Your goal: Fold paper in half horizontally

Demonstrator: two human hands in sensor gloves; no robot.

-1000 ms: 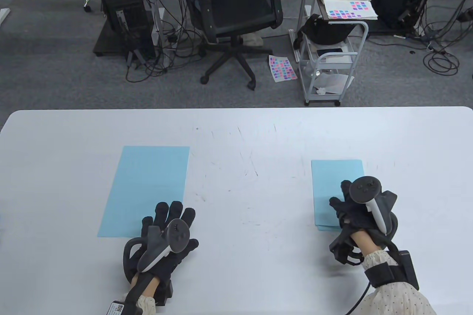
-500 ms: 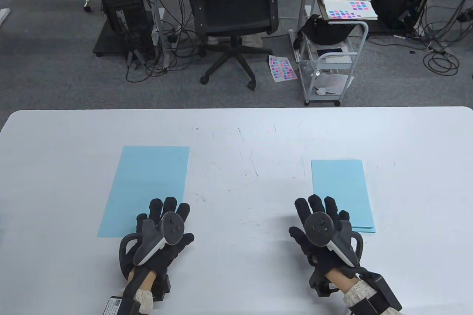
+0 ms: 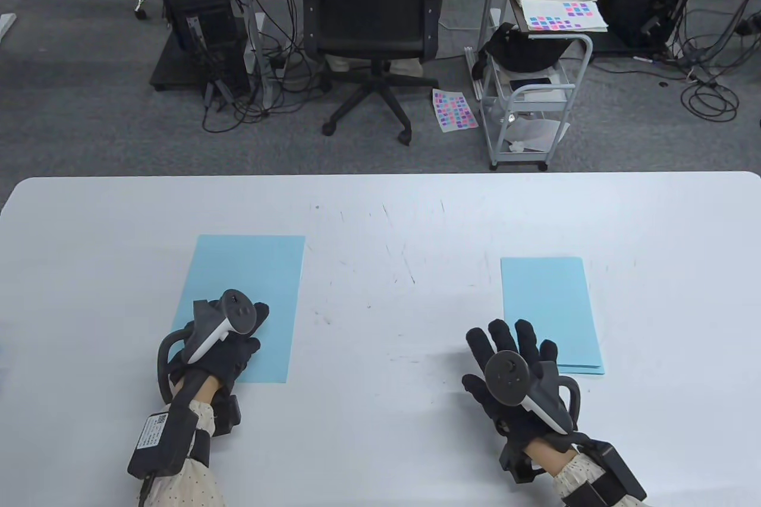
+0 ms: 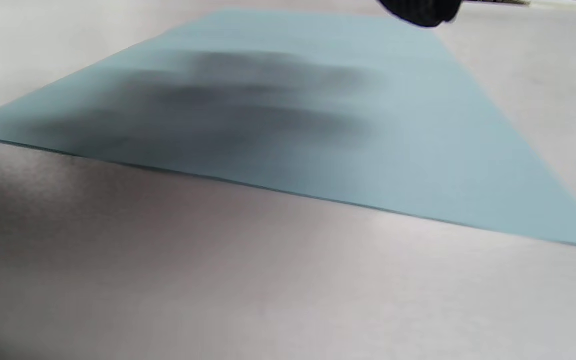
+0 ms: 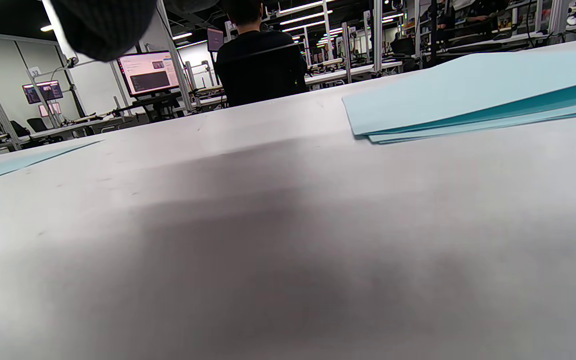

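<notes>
A flat, unfolded light blue sheet (image 3: 244,275) lies on the left of the white table (image 3: 386,221). My left hand (image 3: 241,331) is over its near half, fingers pointing right, and grips nothing. In the left wrist view the sheet (image 4: 318,125) lies flat with the fingers' shadow on it, and one fingertip (image 4: 418,12) shows at the top edge. A folded light blue paper stack (image 3: 547,305) lies on the right. My right hand (image 3: 514,352) is spread, palm down and empty on the table, just left of the stack's near corner. The stack's layered edge (image 5: 468,95) shows in the right wrist view.
The table's far edge runs across the middle of the table view. Beyond it stand an office chair (image 3: 368,13) and a small white cart (image 3: 529,97) with papers. A person sits at a desk in the background of the right wrist view (image 5: 260,65).
My right hand left the folded stack and came down flat to its left. My left hand moved from the sheet's near right corner up and left onto the sheet.
</notes>
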